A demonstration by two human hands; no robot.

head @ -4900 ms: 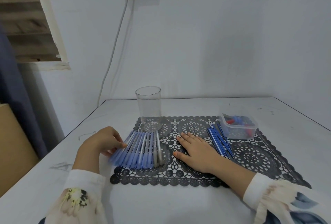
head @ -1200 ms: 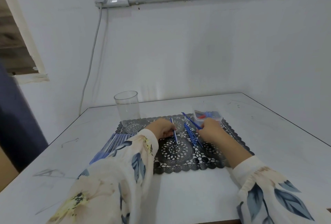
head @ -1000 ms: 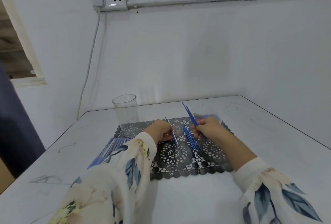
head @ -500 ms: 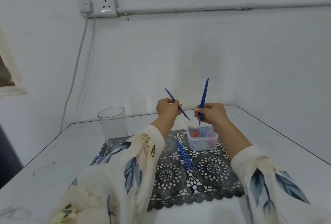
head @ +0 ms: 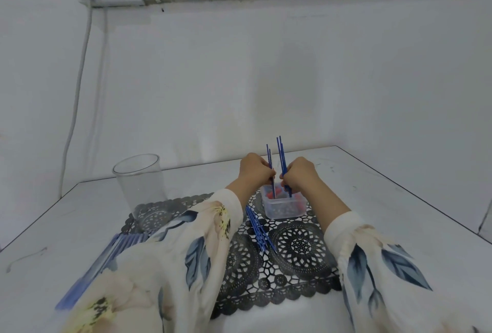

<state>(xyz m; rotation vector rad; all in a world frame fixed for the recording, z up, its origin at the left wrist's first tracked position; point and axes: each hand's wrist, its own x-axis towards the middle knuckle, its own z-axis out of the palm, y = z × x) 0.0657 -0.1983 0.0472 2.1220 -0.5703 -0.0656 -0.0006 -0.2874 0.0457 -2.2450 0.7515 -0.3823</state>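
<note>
Left hand (head: 256, 173): fingers curled tight, pinching the left rods (head: 269, 158), two thin blue sticks as far as we can count, held upright. Right hand (head: 299, 177): curled the same way, gripping the right rods (head: 281, 153), perhaps three. The hands sit knuckle to knuckle, all but touching, just above the clear tub (head: 283, 206). The lower ends of both bunches reach down inside it among red and blue bits too small for us to name.

Risks, as we judge them:
- The tub looks light and shallow. A sideways push from the rod ends could tip it or skid it on the lace mat (head: 300, 249) and scatter the bits.
- The rods are slim and smooth, so a slack pinch could let one slide through the fingers.
- With the hands this close, the two bunches could cross and snag.
- The left sleeve (head: 186, 253) drapes over the pale pen barrels (head: 119, 247), and a drag could roll them away.

The rods are deep blue, straight and very thin. Their tops are uneven in height and stand well clear of the fists. More of the kind, the loose rods (head: 259, 229), lie in a slanted sheaf on the mat just in front of the tub. A clear tumbler (head: 139, 186) stands at the mat's far left corner, well apart.
</note>
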